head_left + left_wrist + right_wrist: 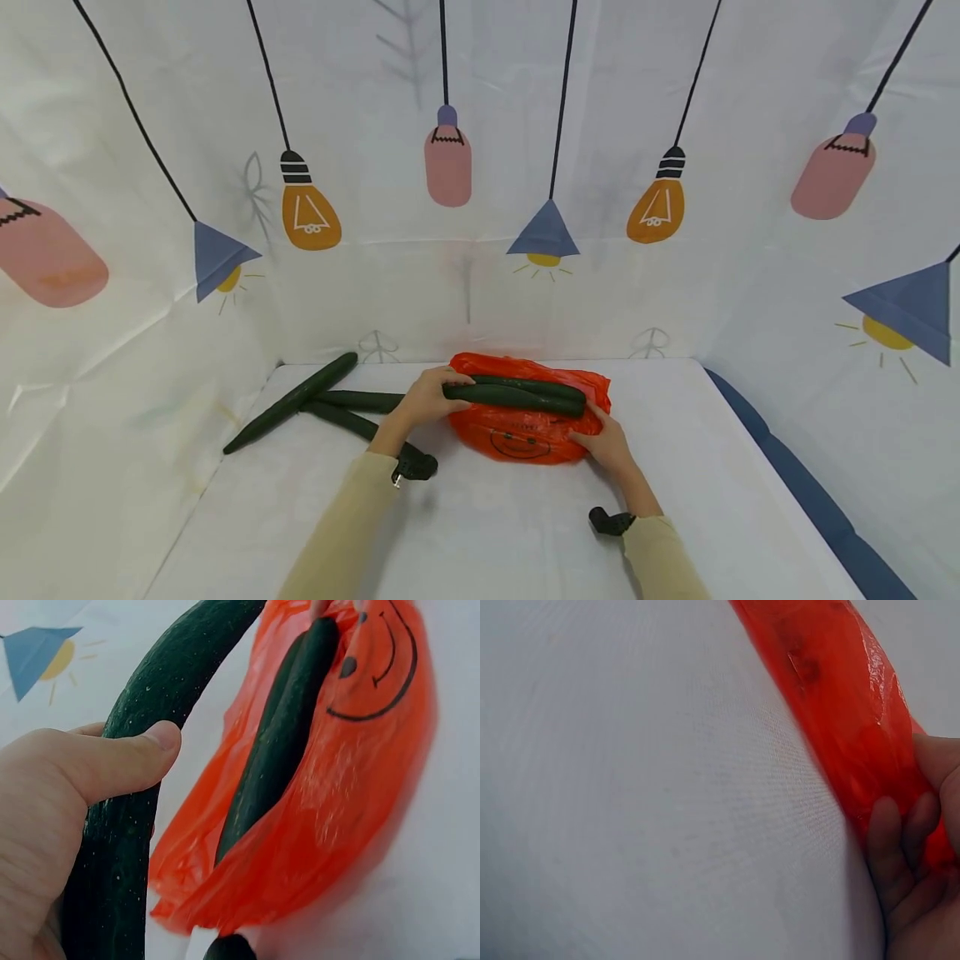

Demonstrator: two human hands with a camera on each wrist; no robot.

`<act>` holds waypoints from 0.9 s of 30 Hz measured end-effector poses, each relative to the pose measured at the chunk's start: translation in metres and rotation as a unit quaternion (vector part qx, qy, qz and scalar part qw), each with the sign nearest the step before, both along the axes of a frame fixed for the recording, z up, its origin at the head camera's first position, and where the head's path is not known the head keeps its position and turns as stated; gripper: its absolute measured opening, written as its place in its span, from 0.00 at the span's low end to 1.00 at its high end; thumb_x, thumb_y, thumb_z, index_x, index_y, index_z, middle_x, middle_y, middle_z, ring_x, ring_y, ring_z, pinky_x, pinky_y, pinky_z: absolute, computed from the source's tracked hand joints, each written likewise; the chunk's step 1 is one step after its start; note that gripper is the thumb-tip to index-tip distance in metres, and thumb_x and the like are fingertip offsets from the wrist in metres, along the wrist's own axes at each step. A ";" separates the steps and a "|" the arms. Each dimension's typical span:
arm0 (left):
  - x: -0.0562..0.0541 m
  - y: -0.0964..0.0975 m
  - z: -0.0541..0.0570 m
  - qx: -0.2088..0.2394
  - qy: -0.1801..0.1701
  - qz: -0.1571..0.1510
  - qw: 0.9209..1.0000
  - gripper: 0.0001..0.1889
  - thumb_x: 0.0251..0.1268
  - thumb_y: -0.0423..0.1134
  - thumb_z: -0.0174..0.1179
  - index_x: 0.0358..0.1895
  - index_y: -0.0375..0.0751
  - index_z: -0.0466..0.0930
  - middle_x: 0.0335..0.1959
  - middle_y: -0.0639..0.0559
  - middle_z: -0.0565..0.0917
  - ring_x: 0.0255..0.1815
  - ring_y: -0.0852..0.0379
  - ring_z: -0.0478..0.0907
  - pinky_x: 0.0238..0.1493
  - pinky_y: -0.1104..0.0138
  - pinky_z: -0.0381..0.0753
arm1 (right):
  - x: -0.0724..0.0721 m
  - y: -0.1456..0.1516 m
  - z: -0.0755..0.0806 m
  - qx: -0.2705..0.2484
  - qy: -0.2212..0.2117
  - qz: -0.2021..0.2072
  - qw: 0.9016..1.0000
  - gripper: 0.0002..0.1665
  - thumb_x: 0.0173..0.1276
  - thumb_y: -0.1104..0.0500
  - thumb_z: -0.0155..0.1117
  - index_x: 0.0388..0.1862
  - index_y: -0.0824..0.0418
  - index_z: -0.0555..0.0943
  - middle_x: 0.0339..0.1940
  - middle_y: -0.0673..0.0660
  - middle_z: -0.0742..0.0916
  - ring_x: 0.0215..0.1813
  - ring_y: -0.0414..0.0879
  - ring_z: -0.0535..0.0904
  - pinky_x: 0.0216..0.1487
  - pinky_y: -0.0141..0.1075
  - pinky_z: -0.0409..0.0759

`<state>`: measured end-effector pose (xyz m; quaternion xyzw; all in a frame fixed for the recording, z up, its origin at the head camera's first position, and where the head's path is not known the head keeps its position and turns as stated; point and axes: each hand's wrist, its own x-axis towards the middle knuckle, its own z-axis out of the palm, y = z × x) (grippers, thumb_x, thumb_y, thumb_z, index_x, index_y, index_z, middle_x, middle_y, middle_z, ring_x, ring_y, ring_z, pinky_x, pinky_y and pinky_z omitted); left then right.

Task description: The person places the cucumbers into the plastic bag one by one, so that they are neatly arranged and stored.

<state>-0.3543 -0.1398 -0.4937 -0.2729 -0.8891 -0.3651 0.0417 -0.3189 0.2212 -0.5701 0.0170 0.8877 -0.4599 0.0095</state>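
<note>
My left hand point(431, 396) grips a dark green cucumber point(124, 847), thumb laid across it in the left wrist view. This cucumber is held beside and over a red plastic bag point(510, 446) with a smiley face printed on it. Inside the bag's mouth, two cucumbers point(274, 742) lie side by side. My right hand point(609, 446) holds the bag's right side, fingers bent against the red film point(855, 712) in the right wrist view. One finger is close to the cucumbers' ends.
Left of the bag, a cucumber point(292, 404) lies slantwise on the white table point(510, 533). Another cucumber point(341, 417) points toward my left wrist, partly hidden by it. A white cloth wall point(480, 283) with printed lamps rises behind. Dark blue fabric point(795, 475) runs along the right edge.
</note>
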 end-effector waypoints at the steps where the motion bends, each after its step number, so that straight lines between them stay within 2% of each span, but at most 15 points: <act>1: -0.001 0.003 0.000 -0.001 0.003 -0.004 1.000 0.17 0.53 0.38 0.74 0.48 0.51 0.86 0.41 0.58 0.81 0.42 0.57 0.75 0.47 0.60 0.77 | 0.000 0.000 0.000 0.001 -0.001 0.001 1.000 0.50 0.62 0.53 0.72 0.76 0.65 0.57 0.72 0.73 0.63 0.73 0.68 0.54 0.67 0.61 0.55; 6: -0.006 0.017 0.000 -0.004 0.007 -0.025 1.000 0.17 0.54 0.39 0.74 0.48 0.50 0.86 0.42 0.59 0.81 0.43 0.59 0.75 0.47 0.61 0.77 | 0.000 0.001 0.000 0.003 0.002 0.004 1.000 0.50 0.62 0.53 0.72 0.76 0.66 0.57 0.72 0.73 0.63 0.73 0.68 0.54 0.67 0.60 0.55; 10: -0.008 0.029 0.002 -0.020 0.002 -0.030 0.999 0.17 0.54 0.41 0.74 0.49 0.53 0.86 0.43 0.62 0.81 0.44 0.62 0.75 0.47 0.63 0.77 | 0.002 0.001 0.002 0.001 0.003 0.007 1.000 0.50 0.62 0.53 0.72 0.76 0.66 0.57 0.71 0.74 0.64 0.72 0.68 0.55 0.67 0.60 0.56; 15: -0.010 0.043 0.007 -0.029 0.006 -0.046 0.998 0.18 0.54 0.42 0.74 0.50 0.51 0.85 0.44 0.61 0.82 0.46 0.61 0.75 0.48 0.64 0.77 | 0.002 0.002 0.002 -0.005 0.004 0.005 1.000 0.50 0.62 0.53 0.72 0.76 0.66 0.57 0.71 0.74 0.64 0.70 0.67 0.58 0.67 0.60 0.58; 21: -0.011 0.063 0.012 -0.042 -0.016 -0.065 0.997 0.18 0.57 0.42 0.72 0.53 0.50 0.84 0.48 0.61 0.82 0.50 0.62 0.75 0.52 0.66 0.76 | 0.001 0.004 -0.001 -0.012 0.003 0.004 1.000 0.50 0.63 0.52 0.71 0.76 0.64 0.57 0.71 0.73 0.64 0.72 0.67 0.55 0.68 0.61 0.55; 27: -0.015 0.084 0.013 -0.049 -0.029 -0.076 0.995 0.19 0.58 0.43 0.71 0.54 0.51 0.84 0.48 0.62 0.81 0.49 0.63 0.75 0.50 0.68 0.76 | 0.000 0.005 -0.003 -0.016 0.017 0.010 1.000 0.49 0.63 0.54 0.71 0.76 0.65 0.58 0.70 0.72 0.68 0.70 0.66 0.60 0.66 0.61 0.59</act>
